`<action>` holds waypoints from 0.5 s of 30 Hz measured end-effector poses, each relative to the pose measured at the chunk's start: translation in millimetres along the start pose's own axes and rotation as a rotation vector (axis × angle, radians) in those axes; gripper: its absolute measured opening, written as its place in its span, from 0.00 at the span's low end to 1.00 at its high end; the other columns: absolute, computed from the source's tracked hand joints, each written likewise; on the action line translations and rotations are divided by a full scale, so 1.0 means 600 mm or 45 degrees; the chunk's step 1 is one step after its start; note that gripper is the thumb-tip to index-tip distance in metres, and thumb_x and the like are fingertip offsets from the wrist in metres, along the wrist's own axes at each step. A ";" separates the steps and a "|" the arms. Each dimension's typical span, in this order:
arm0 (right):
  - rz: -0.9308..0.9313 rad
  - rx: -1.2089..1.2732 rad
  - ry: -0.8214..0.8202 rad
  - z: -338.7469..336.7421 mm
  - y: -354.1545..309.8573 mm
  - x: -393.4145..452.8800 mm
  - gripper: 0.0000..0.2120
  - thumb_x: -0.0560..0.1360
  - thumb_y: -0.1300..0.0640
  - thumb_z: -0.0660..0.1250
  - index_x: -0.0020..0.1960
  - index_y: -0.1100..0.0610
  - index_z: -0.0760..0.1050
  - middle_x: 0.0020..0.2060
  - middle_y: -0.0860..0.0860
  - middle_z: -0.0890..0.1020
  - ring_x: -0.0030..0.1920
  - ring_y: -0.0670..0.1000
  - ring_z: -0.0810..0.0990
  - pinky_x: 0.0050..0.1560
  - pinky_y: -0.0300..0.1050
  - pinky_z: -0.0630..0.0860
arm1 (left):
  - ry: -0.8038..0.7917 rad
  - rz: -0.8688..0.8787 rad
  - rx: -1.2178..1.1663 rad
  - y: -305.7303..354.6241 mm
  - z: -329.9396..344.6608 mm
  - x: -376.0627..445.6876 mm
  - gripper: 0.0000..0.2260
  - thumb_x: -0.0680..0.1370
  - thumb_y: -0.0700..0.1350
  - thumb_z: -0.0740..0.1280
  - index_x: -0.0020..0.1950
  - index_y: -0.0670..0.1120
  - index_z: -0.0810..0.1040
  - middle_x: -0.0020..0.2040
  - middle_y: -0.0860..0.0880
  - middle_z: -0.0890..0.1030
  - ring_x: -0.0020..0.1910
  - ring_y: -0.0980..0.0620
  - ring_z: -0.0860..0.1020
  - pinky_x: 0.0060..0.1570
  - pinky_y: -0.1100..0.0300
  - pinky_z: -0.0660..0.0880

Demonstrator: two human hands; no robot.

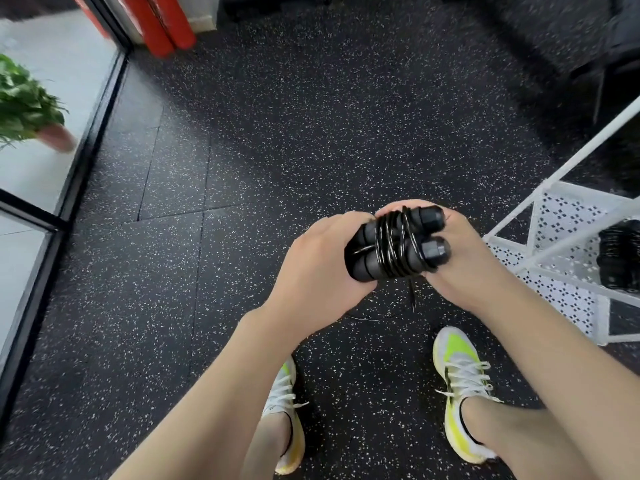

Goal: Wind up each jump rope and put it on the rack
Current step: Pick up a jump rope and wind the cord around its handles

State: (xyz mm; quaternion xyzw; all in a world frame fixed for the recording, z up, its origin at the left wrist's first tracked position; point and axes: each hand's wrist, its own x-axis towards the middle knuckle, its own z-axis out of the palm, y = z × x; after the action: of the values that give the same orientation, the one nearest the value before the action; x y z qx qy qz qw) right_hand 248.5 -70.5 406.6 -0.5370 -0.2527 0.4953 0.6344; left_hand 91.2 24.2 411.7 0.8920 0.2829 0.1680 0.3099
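Note:
A black jump rope [394, 247] sits between my hands at waist height, its cord wound in several turns around the two black handles laid side by side. My left hand [318, 261] grips the left ends of the handles. My right hand [460, 261] holds the bundle from the right and underneath, fingers curled behind it. A short loose end of cord hangs below the bundle. The white perforated metal rack [554, 261] stands at the right, and another wound black rope [620, 258] lies on its shelf.
Black speckled rubber floor [277, 133] spreads ahead. My feet in white and yellow shoes [460, 393] stand below. A glass wall with a black frame [93, 133] runs along the left, with a potted plant [27, 102] behind it. Red cylinders [166, 26] stand at the top left.

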 end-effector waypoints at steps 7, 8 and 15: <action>-0.004 -0.091 0.153 0.024 0.025 -0.004 0.17 0.80 0.74 0.55 0.42 0.62 0.78 0.34 0.58 0.77 0.34 0.51 0.72 0.30 0.41 0.68 | 0.102 -0.240 -0.033 0.014 0.002 0.006 0.16 0.68 0.45 0.72 0.55 0.56 0.78 0.45 0.58 0.81 0.47 0.54 0.79 0.48 0.50 0.78; 0.013 -0.154 0.171 0.024 0.029 -0.004 0.15 0.81 0.72 0.55 0.42 0.62 0.76 0.31 0.56 0.77 0.32 0.51 0.73 0.30 0.42 0.69 | 0.116 -0.278 -0.025 0.013 0.003 0.007 0.16 0.68 0.45 0.72 0.54 0.57 0.78 0.44 0.58 0.81 0.46 0.55 0.79 0.47 0.51 0.78; 0.007 -0.764 0.049 0.041 0.042 -0.017 0.12 0.85 0.57 0.58 0.46 0.51 0.77 0.33 0.48 0.81 0.26 0.45 0.70 0.28 0.40 0.66 | 0.193 -0.511 0.068 -0.003 -0.001 0.019 0.13 0.69 0.50 0.74 0.50 0.57 0.76 0.41 0.57 0.81 0.42 0.52 0.79 0.44 0.53 0.78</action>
State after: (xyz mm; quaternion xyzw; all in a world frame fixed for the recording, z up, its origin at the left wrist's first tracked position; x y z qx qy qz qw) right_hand 214.5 -71.0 392.6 -0.7106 -0.3741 0.3899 0.4507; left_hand 99.5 32.5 412.5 0.8105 0.4816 0.1621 0.2914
